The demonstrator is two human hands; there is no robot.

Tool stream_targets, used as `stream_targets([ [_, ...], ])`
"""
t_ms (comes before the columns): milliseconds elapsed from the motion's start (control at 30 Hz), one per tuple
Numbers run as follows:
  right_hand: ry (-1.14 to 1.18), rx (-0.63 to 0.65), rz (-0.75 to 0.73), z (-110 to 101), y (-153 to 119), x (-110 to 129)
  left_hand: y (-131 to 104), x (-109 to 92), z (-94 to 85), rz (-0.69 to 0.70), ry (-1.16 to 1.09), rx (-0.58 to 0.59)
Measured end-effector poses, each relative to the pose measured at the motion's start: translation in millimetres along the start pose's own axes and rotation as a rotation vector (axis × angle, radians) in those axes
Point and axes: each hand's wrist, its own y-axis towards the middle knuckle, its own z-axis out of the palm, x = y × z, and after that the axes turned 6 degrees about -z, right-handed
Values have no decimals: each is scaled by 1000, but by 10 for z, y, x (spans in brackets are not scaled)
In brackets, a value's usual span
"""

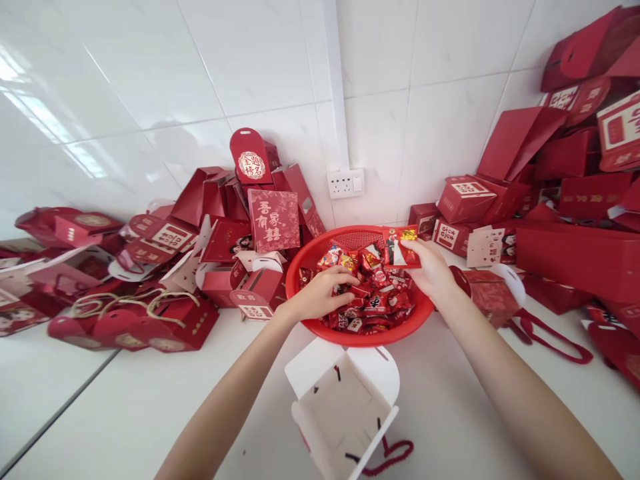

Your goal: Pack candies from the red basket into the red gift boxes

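Note:
A red plastic basket [367,339] holds many small candies in shiny red wrappers [377,303]. My left hand [323,293] reaches over its left side, fingers apart and bent down among the wrappers; no candy shows in its grasp. At the basket's back right, my right hand [427,267] grips a flat red candy packet [399,248] printed with a couple in wedding dress. In front of the basket stands an open gift box [345,403], its white inside facing up with nothing in it. Dark ribbon ends poke through its walls, and a dark red cord [393,457] lies beside it.
Red gift boxes [170,240] are heaped on the left, some with rope handles [165,303]. More red boxes [575,253] are stacked high on the right, near a loose red ribbon [553,340]. Behind is a tiled wall with a power socket [345,183].

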Motion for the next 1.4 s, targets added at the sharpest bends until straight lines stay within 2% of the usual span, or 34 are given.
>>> stream_targets([
  [100, 20, -19, -31, -3, 15, -13, 169, -119, 54, 48, 61, 41],
  [200, 34, -28, -68, -13, 32, -27, 406, -265, 138, 98, 140, 168],
  [333, 50, -69, -106, -40, 71, -56, 735, -379, 247, 35, 404, 307],
  [433, 62, -102, -125, -58, 102, -80, 898, -392, 313, -15, 494, 329],
  [633, 60, -107, -133, -68, 117, -99, 931, -369, 355, -100, 531, 249],
  [867, 43, -98, -124, -63, 97, -86, 890, -222, 175, -267, 458, 162],
  [1033, 49, -108, -113, -40, 64, -57, 858, -154, 112, -258, 341, 103],
  [1200, 56, -119, -99, -22, 36, -32, 847, -25, 63, -237, 158, -60],
  [1400, 58, -114, -90, -15, 23, -16, 932, 158, 18, -213, -174, -293],
])
